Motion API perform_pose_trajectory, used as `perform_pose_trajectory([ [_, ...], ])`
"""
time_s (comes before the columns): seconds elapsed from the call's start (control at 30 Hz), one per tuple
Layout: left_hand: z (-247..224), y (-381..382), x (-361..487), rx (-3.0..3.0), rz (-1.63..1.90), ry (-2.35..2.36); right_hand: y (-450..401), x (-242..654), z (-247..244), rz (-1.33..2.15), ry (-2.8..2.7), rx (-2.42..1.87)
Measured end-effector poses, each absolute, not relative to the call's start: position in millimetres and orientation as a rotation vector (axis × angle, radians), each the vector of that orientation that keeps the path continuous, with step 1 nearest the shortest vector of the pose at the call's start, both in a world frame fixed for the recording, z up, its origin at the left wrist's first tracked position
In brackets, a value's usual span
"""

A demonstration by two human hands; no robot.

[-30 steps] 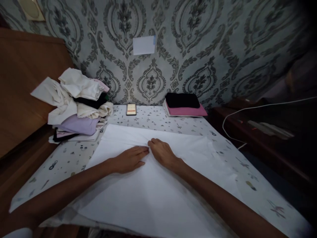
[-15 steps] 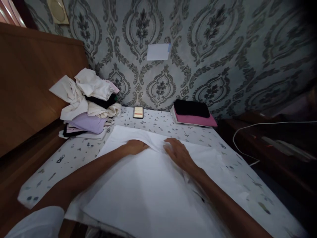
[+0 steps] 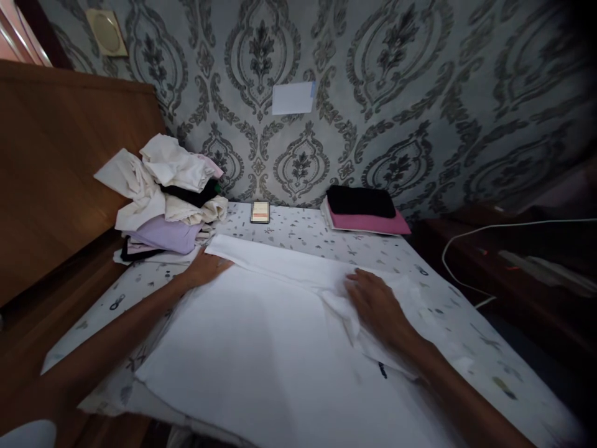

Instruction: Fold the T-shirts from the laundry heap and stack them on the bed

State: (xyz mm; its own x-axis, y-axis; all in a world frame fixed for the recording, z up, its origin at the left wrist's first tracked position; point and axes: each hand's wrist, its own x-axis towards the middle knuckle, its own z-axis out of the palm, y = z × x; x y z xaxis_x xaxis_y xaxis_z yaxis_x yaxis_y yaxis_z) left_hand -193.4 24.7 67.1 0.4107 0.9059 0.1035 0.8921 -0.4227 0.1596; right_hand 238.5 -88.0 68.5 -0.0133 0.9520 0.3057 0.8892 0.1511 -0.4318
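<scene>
A large white cloth [image 3: 261,336] lies spread over the bed, with a long folded band [image 3: 280,258] along its far edge. At the band's left end rests my left hand [image 3: 208,267], thumb and fingers apart against the cloth's edge. My right hand [image 3: 377,305] lies on the right part of the cloth, its fingers stretched out and slightly blurred. Beside and under it the cloth is bunched into creases [image 3: 342,311]. The near edge of the cloth hangs toward me, over the bed's front.
A loose heap of clothes [image 3: 163,193] stands at the left by a wooden headboard [image 3: 69,168]. A phone [image 3: 260,212] lies near the patterned wall. Folded black and pink cloths [image 3: 364,208] are stacked at the back right. A white cable [image 3: 448,249] trails over dark furniture.
My left hand has moved left, from the middle of the far edge to its left end. My right hand has shifted right and nearer. The rumpled far edge now lies flatter as a band.
</scene>
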Motion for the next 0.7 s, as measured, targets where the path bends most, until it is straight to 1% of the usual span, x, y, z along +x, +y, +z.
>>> perform_pose_trajectory([
  [0.1, 62.8, 26.5, -196.1, 2.621, 0.268, 1.632, -75.2, 182.9, 76.3, 0.309, -2.117, -1.535],
  [0.2, 62.0, 25.3, -193.9, 2.65, 0.249, 1.636, -48.9, 107.3, 83.4, 0.479, -2.272, -1.238],
  [0.27, 62.6, 23.6, -192.5, 2.662, 0.239, 1.639, -27.7, 57.0, 87.2, 0.509, -2.312, -1.156],
  [0.37, 63.6, 22.0, -191.6, 2.671, 0.217, 1.653, 2.1, -3.3, 89.8, 0.582, -2.235, -1.23],
  [0.47, 64.3, 22.0, -191.1, 2.675, 0.157, 1.649, 24.0, -38.2, 87.9, 0.624, -2.137, -1.328],
  [0.7, 57.6, 26.7, -195.4, 2.61, 0.074, 1.632, 35.1, -54.7, 86.7, 0.669, -2.134, -1.333],
])
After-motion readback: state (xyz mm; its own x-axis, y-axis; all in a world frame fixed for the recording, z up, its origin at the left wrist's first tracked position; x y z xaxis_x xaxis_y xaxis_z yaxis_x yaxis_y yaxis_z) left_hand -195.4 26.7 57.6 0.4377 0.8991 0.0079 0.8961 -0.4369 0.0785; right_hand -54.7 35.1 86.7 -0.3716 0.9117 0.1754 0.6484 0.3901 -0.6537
